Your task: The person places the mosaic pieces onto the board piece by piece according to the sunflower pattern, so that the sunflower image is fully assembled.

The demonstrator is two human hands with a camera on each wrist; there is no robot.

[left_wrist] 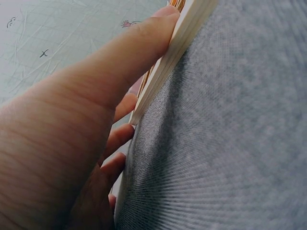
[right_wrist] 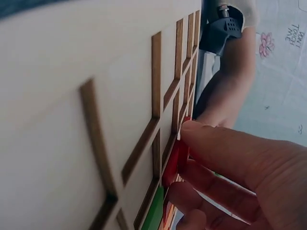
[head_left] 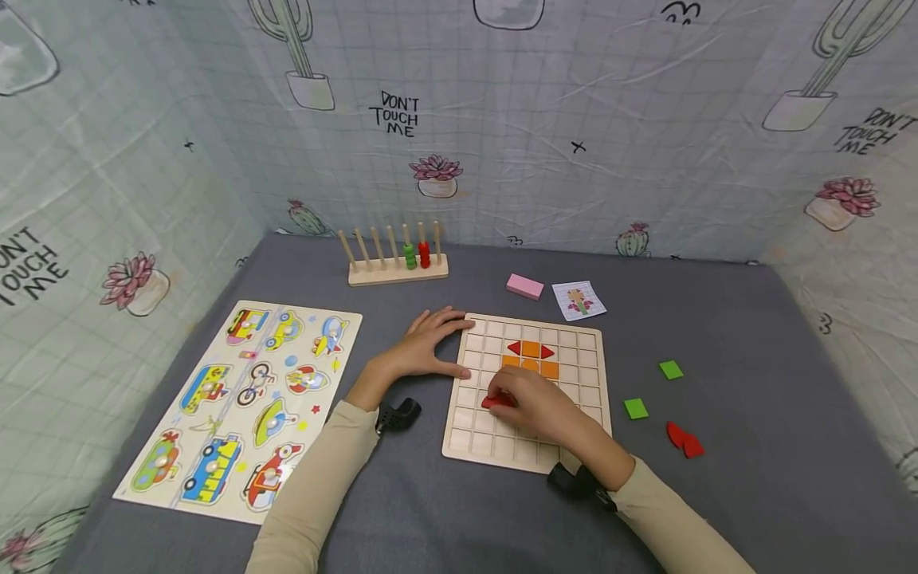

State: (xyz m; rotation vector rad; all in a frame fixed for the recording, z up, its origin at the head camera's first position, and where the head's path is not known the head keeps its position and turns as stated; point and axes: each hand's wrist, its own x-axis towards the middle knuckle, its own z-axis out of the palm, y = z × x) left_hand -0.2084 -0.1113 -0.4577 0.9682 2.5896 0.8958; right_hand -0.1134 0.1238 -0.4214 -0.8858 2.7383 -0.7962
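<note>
A square wooden grid board (head_left: 476,434) lies flat in front of me. My right hand (head_left: 538,402) is over its middle and pinches a small red piece (right_wrist: 183,155) between thumb and fingers, low at the grid cells. A green piece (right_wrist: 153,211) sits in a cell beside it, seen in the right wrist view. Orange squares (head_left: 531,349) flanked by red pieces (head_left: 547,351) fill cells farther back. My left hand (head_left: 416,351) rests with fingers spread at the board's left edge, thumb (left_wrist: 165,21) on its rim. Other cells are hidden beneath the right hand.
Two green squares (head_left: 671,369) and red pieces (head_left: 692,446) lie right of the board. Behind it are a pink block (head_left: 525,287) and a pattern card (head_left: 591,308). A wooden peg rack (head_left: 398,275) stands back left, and a vehicle puzzle board (head_left: 244,426) lies at left.
</note>
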